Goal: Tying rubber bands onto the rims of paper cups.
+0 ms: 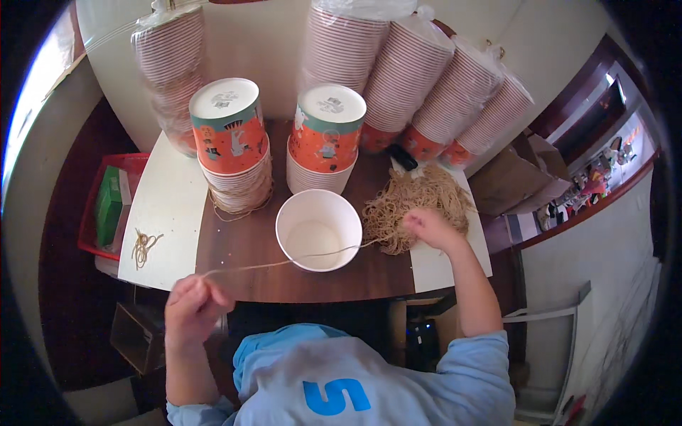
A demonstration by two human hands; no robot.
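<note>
My left hand (195,307) is closed at the table's near edge, pinching one end of a tan string (266,266). That string stretches right, across the front of a white paper bucket (320,224), to a tangled heap of tan strings (398,202). The bucket stands mouth up, with nothing visible inside. Over the right side of the heap, my right hand (430,228) is curled closed; what its fingers grip is hidden. Behind the bucket stand two upside-down stacks of orange and green printed paper buckets, a left stack (231,138) with strings looped round its lower part and a right stack (327,138).
Tall bagged stacks of buckets (405,74) line the back, with another bagged stack (170,64) at back left. A black object (402,157) lies behind the heap. A few loose strings (143,247) lie on the left. Beside the table are a red crate (89,213) and a cardboard box (515,177).
</note>
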